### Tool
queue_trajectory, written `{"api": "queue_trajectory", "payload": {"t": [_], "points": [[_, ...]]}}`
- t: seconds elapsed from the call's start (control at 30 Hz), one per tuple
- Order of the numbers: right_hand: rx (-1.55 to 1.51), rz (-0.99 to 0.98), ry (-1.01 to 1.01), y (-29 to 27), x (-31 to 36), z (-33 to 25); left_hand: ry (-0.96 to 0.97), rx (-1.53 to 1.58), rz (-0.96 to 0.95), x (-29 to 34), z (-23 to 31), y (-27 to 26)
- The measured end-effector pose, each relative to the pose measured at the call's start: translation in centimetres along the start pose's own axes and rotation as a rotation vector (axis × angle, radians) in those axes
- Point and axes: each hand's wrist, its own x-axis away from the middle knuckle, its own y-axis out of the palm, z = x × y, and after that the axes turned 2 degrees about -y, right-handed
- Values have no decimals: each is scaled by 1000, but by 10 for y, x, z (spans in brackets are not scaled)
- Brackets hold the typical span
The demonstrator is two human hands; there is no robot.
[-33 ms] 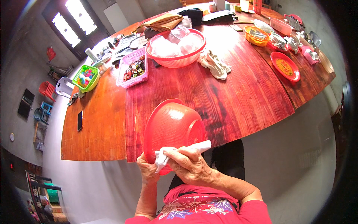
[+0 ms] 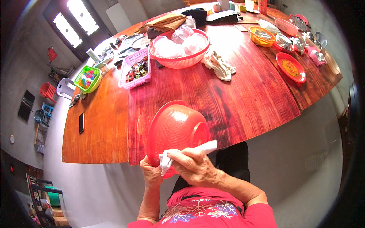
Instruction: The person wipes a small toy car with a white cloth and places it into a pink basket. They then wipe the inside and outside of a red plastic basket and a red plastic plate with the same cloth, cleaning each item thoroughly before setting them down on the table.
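A red plastic basin [image 2: 175, 125] is tipped on its side at the table's near edge, its outside and round base turned to the right. My left hand [image 2: 151, 173] grips its rim at the lower left, with some fingers hidden behind the basin. A folded white cloth [image 2: 208, 146] is in my right hand [image 2: 195, 165], whose fingers are closed over it. The cloth lies against the lower outer wall of the basin, one end by the rim and the other sticking out to the right.
On the wooden table [image 2: 247, 102] stand a red basket [image 2: 182, 63] of clear plastic items, a pink basket [image 2: 134, 83] of small toy cars and a green basket [image 2: 90, 88]. A crumpled cloth [image 2: 219, 66], a phone [image 2: 81, 123] and a red plate [image 2: 291, 68] lie there too.
My right hand and the white cloth have shifted very slightly up and to the right along the basin. The left hand keeps its place.
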Motion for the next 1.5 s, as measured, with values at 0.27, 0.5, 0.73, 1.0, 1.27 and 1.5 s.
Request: {"api": "queue_trajectory", "payload": {"t": [0.27,0.5,0.73,1.0,1.27,1.5], "points": [[-229,98,270,-24,-41,70,-47,-130,-169,13,-1,-7],[-551,-55,1072,-26,-19,118,126,-76,-205,14,-3,2],[-147,23,328,-29,-35,56,-62,-195,-232,17,9,-2],[58,-172,-55,-20,-35,2,43,-78,-168,15,6,11],[-266,128,435,-27,-37,88,124,-187,-338,13,9,1],[-1018,74,906,-19,2,137,204,-126,-300,15,3,0]]}}
